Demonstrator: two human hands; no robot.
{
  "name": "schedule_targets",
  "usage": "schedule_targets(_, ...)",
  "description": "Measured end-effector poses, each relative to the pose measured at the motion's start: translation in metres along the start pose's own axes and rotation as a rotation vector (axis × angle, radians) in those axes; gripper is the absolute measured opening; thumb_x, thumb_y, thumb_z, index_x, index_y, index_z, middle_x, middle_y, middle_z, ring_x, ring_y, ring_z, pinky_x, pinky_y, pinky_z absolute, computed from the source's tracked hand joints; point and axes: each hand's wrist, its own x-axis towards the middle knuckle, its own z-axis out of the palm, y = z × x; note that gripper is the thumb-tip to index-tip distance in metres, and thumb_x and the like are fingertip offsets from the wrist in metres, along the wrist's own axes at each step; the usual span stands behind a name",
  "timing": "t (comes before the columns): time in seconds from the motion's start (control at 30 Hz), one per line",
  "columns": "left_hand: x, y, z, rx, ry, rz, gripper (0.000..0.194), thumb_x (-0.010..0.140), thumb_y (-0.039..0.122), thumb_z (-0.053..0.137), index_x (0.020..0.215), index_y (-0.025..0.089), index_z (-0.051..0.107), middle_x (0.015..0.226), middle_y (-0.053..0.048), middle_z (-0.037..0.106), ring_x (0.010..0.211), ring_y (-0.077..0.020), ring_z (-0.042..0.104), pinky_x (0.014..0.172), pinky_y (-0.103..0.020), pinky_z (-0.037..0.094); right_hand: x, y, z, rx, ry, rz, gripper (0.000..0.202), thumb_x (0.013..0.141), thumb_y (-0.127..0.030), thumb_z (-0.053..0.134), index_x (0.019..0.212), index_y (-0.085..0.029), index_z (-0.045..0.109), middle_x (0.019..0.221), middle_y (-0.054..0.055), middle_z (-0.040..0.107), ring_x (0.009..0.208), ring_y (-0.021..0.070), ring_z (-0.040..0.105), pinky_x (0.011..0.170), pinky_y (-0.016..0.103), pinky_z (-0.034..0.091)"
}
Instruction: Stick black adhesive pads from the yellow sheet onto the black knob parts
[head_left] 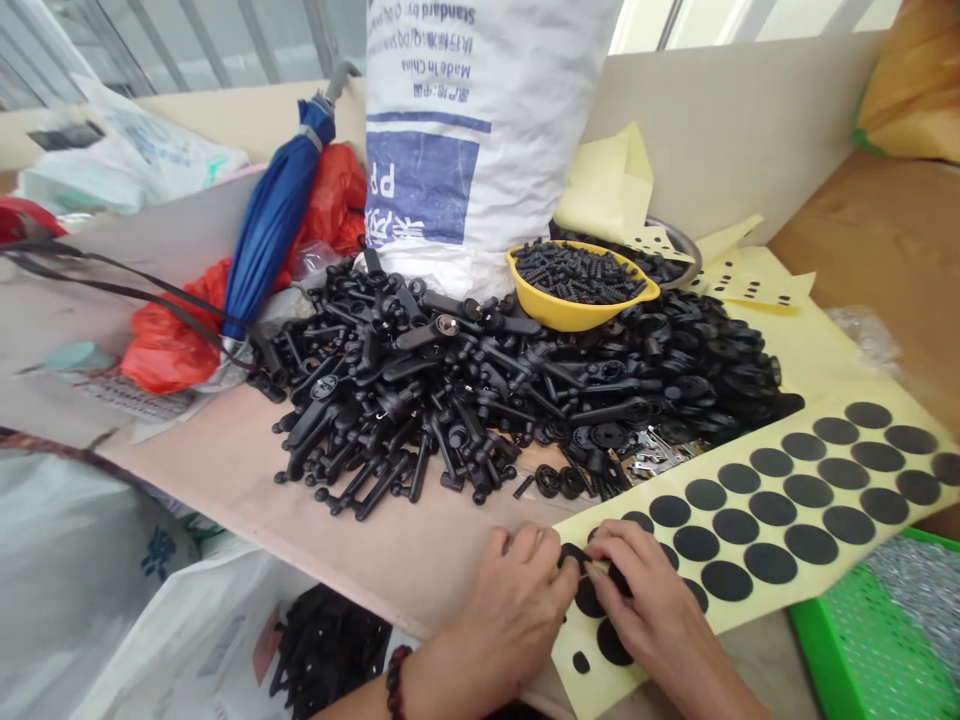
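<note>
My left hand (521,595) is closed, its thumb and fingers pinching a dark round sticker (573,556) near the left end of a yellow backing sheet (598,688). Right beside it, my right hand (643,592) is also closed, with thumb and forefinger at the same sticker's edge. The fingers hide part of that sticker, and a small pale bit shows between the hands. Rows of black round stickers (770,563) cover the sheet, which slants up to the right. A dark bead bracelet (397,682) circles my left wrist.
Beyond my hands lies a heap of black plastic arms (420,400), with round black parts (690,370) to the right. A yellow bowl (574,316) of small black screw-like pieces stands before a white sack (517,130). A blue umbrella (277,210) leans left; a green basket (840,640) sits lower right.
</note>
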Motion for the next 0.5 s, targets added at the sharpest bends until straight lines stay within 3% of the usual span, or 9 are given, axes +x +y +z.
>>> schedule_targets(0.1, 0.0, 0.0, -0.001, 0.001, 0.0, -0.004, 0.019, 0.093, 0.023, 0.049, 0.11, 0.018, 0.054, 0.104, -0.006, 0.054, 0.092, -0.0224, 0.048, 0.071, -0.035, 0.039, -0.001, 0.003, 0.0, 0.004, 0.035, 0.052, 0.011, 0.093, -0.021, 0.045, 0.1, -0.023, 0.052, 0.103, 0.01, 0.057, 0.096, 0.0266, 0.059, 0.078, 0.04, 0.05)
schedule_targets(0.27, 0.0, 0.0, -0.001, -0.01, 0.006, -0.002, 0.023, 0.093, 0.023, 0.048, 0.115, 0.018, 0.052, 0.107, -0.007, 0.054, 0.095, -0.0234, 0.048, 0.071, -0.037, 0.039, 0.003, 0.005, 0.003, 0.007, 0.008, 0.051, 0.013, 0.09, -0.019, 0.047, 0.079, -0.023, 0.053, 0.091, 0.009, 0.059, 0.081, 0.0268, 0.056, 0.07, 0.042, 0.047)
schedule_targets(0.5, 0.0, -0.001, -0.005, -0.003, -0.026, 0.026, 0.02, 0.093, 0.023, 0.047, 0.111, 0.016, 0.054, 0.107, -0.007, 0.053, 0.094, -0.0235, 0.048, 0.07, -0.036, 0.04, 0.009, -0.003, -0.001, 0.076, -0.014, 0.044, 0.02, 0.087, -0.018, 0.048, 0.068, -0.024, 0.048, 0.076, 0.004, 0.061, 0.072, 0.023, 0.057, 0.063, 0.036, 0.048)
